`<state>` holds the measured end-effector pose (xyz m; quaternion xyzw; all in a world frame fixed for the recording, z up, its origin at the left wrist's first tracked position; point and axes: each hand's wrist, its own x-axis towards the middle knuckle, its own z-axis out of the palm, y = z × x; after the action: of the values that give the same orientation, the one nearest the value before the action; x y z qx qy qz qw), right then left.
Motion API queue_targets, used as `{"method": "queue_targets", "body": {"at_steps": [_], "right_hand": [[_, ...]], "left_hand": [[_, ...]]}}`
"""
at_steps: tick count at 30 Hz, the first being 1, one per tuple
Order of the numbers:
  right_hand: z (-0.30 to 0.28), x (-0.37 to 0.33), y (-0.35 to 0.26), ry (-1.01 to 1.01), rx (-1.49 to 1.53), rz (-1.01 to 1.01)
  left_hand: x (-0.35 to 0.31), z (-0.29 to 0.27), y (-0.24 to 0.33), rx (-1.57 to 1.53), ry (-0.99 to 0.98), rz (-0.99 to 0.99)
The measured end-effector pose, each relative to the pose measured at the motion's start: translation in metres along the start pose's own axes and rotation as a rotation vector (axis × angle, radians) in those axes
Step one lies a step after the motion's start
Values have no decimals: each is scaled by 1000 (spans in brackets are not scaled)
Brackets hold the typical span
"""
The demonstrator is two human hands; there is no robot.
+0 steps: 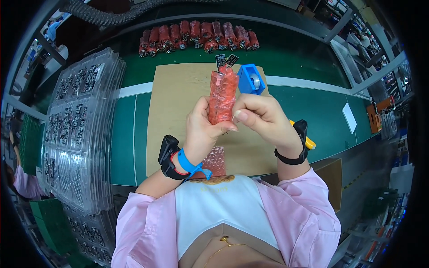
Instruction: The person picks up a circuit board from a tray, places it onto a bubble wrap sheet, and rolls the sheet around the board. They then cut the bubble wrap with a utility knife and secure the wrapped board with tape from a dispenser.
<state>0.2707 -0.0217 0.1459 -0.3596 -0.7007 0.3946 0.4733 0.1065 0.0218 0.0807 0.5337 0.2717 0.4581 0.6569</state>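
Upright in front of me, a bundle of red bubble wrap [222,96] has small dark circuit boards [226,60] sticking out of its top. My left hand [202,124] is closed around the bundle's lower left side, thumb across its base. Against the bundle's lower right edge, my right hand [261,115] is closed with thumb and forefinger pinched together; what lies between those fingertips is too small to make out. A blue tape dispenser [251,80] with a roll in it stands just beyond my right hand. Below my hands lies a flat red bubble-wrap sheet [215,161].
Brown cardboard [172,105] covers the middle of the green table [308,111]. Several wrapped red bundles [196,35] line the far side. Stacked clear trays of circuit boards [78,129] rise at left. A yellow object [309,142] sits behind my right wrist; a white card [349,118] lies farther right.
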Motion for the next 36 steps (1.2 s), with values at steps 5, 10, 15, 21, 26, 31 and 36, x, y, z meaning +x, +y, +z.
{"method": "queue_targets", "body": {"at_steps": [5,10,15,21,26,31,36], "right_hand": [[-4,-2,1,-28,315,125],[0,-5,21,-10,536,234],[1,-6,28,-20,529,254],[1,-9,27,-15,383,296],[-8,-11,25,-84,211,262],[-26,-12,47,-137,144,280],[-30,5,44,-188,4,343]], "left_hand": [[-1,-5,-1,-99,-46,-38],[-4,-27,-2,-476,-324,-199],[-8,-39,1,-621,-272,-294],[-14,-50,10,-775,-277,-468],[-16,-52,7,-882,-306,-490],[-7,-46,-1,-907,-279,-400],[0,-59,-5,-690,-167,-331]]}}
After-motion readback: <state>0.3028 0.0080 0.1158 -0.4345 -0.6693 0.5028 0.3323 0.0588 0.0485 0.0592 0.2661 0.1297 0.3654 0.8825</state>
